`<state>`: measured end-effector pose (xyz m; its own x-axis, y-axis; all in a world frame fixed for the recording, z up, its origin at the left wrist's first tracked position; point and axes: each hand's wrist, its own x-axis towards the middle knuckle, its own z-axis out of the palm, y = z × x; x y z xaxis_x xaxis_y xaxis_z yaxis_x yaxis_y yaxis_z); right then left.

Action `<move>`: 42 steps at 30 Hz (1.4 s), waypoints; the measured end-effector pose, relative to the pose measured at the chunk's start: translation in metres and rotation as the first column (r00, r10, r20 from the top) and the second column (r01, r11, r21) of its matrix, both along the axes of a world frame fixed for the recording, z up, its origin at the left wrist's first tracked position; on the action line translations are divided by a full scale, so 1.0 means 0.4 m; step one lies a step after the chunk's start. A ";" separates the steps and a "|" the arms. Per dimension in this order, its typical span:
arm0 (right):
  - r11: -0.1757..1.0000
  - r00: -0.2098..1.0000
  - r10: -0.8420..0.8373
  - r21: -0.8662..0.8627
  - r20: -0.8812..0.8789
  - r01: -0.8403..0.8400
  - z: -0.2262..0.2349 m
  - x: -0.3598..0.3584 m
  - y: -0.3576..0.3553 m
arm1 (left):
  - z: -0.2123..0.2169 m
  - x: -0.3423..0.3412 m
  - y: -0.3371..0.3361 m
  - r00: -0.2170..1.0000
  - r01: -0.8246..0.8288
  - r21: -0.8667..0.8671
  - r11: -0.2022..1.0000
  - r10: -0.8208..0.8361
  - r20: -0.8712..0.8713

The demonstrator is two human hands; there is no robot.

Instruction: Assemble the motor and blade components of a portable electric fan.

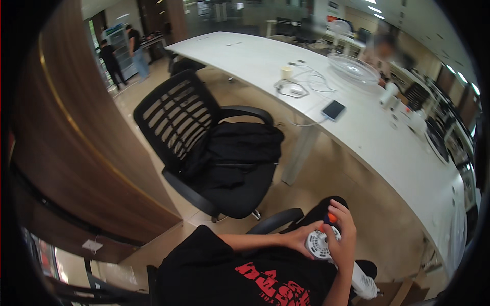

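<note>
In my lap is a white round housing [317, 245] with slotted vents, like a fan's motor housing. My left hand [297, 239] is closed around its left side. My right hand [345, 237] has its fingers bent around a small orange and dark-blue piece [332, 218], perhaps a tool handle, held against the upper edge of the housing. The palm side and the lower end of that piece are hidden. A white tube-like part [363, 280], seemingly wrapped in plastic, sticks out below my right forearm. Whether it joins the housing cannot be seen.
A long white table [377, 158] curves along the right, with a phone [333, 110], cables, a clear round cover [354, 69] and a black round part [437, 138] on it. A black office chair [229, 153] holds dark cloth. A cardboard box [408, 293] lies lower right. People stand farther off.
</note>
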<state>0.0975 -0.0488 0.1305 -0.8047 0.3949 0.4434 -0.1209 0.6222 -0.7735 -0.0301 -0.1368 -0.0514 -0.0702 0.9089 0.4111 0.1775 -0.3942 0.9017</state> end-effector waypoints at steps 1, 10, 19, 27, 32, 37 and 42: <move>1.000 1.000 0.000 -0.013 -0.001 0.000 -0.004 0.002 -0.003 | 0.005 0.003 -0.002 0.999 -0.033 -0.005 0.999 0.033 0.001; 0.995 0.999 -0.003 -0.098 -0.048 -0.002 -0.042 -0.015 -0.008 | 0.021 -0.007 -0.016 0.999 0.010 0.023 1.000 -0.011 0.042; 0.985 0.988 -0.139 -0.112 -0.069 0.131 -0.070 0.007 -0.021 | -0.010 -0.001 -0.001 0.999 0.006 0.063 0.998 -0.009 0.042; 0.981 0.975 -0.194 -0.020 -0.110 0.193 -0.059 -0.011 -0.023 | -0.018 -0.008 -0.001 0.999 0.004 0.029 1.000 -0.005 0.035; 0.983 0.990 -0.123 -0.145 -0.069 0.112 -0.030 0.011 -0.018 | -0.013 -0.009 0.006 0.997 0.043 0.047 0.998 -0.046 0.066; 0.976 0.981 -0.137 -0.190 -0.135 0.111 -0.007 0.041 -0.006 | -0.035 -0.001 0.013 0.996 0.036 0.186 0.982 -0.051 0.074; 0.955 0.960 -0.246 -0.201 -0.137 0.216 -0.009 0.076 0.024 | -0.075 0.015 0.032 0.996 0.070 0.158 0.985 -0.078 0.046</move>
<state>0.1279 -0.0392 0.1270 -0.6072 0.6475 0.4604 -0.1208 0.4975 -0.8590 -0.0242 -0.1241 -0.0814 -0.0298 0.8375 0.5457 0.0969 -0.5409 0.8355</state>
